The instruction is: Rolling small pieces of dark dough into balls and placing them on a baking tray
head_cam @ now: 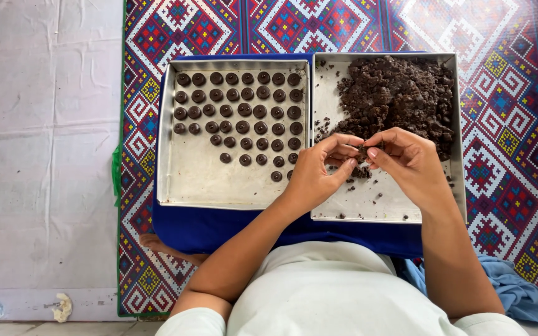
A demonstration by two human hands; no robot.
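Two metal trays lie side by side in front of me. The left tray point(188, 180) holds several rows of small round dark dough pieces point(244, 112). In the right tray point(443, 62) sits a heap of dark brown crumbly dough point(400, 93). My left hand point(316, 174) and my right hand point(406, 158) meet over the right tray's near side, fingertips pinched together on a small lump of dark dough point(362, 151).
The trays rest on a blue board point(219, 227) over a patterned woven mat point(505, 124). Pale floor covering point(38, 143) lies left. A blue cloth point(518, 292) is at lower right, and a bare foot point(157, 244) shows under the board.
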